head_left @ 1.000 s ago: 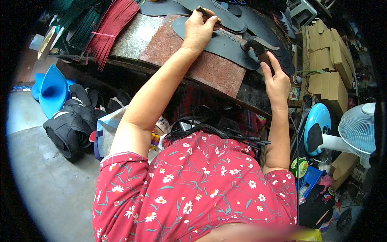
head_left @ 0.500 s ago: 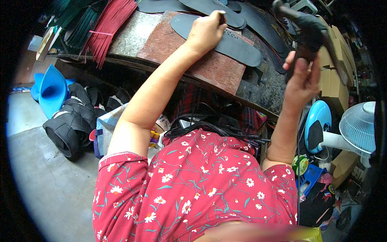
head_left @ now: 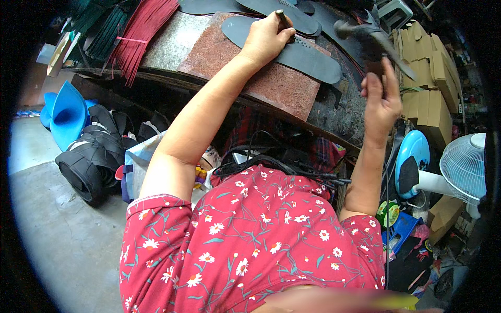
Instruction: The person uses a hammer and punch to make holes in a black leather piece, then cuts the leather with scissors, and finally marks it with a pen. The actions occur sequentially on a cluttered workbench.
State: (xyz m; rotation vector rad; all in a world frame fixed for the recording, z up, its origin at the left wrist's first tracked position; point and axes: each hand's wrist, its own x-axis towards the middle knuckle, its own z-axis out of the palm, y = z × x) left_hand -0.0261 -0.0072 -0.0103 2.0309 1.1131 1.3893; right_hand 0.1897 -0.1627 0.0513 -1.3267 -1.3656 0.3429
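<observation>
The grey sole (head_left: pixel 309 61) lies on a reddish slab (head_left: pixel 289 94) near half past twelve in the view, the left hand (head_left: pixel 265 41) closed around a dark rod (head_left: pixel 283 19) above it, while the right hand (head_left: pixel 383 107), near two o'clock, grips a hammer (head_left: pixel 373 43) apart from it.

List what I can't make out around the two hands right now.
All in the head view:
- Lower tip of the rod: too small and dark against the sole to tell whether it touches.
- Part of that sole: covered by the left hand.
- Fine detail of the hammer: blurred; its grip is partly hidden by the right hand.
- Far soles: cut off by the upper edge.
</observation>
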